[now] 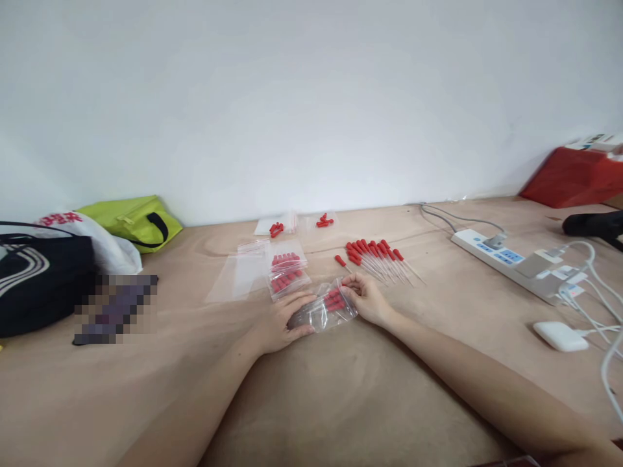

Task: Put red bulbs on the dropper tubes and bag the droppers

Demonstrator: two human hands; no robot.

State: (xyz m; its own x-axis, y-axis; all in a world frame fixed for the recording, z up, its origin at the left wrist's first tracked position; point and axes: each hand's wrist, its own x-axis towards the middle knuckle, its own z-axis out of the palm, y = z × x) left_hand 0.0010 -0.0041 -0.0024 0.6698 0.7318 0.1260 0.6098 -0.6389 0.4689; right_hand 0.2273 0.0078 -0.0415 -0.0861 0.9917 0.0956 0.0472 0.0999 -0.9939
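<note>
A clear zip bag with several red rubber bulbs inside lies between my hands. My left hand grips its left end, thumb below and fingers along the top. At the bag's upper right edge, the thumb and fingers of my right hand are pinched together on the plastic. Just beyond that hand, red-bulbed droppers with thin clear stems are fanned out on the table, and a single dropper lies apart. Behind my left hand sit filled bags of red bulbs, overlapping flat clear bags.
Toward the wall lie two small groups of loose red bulbs on plastic bags. A power strip with cables and a white charger occupy the right. On the left are a black bag, a green bag and a pixelated object.
</note>
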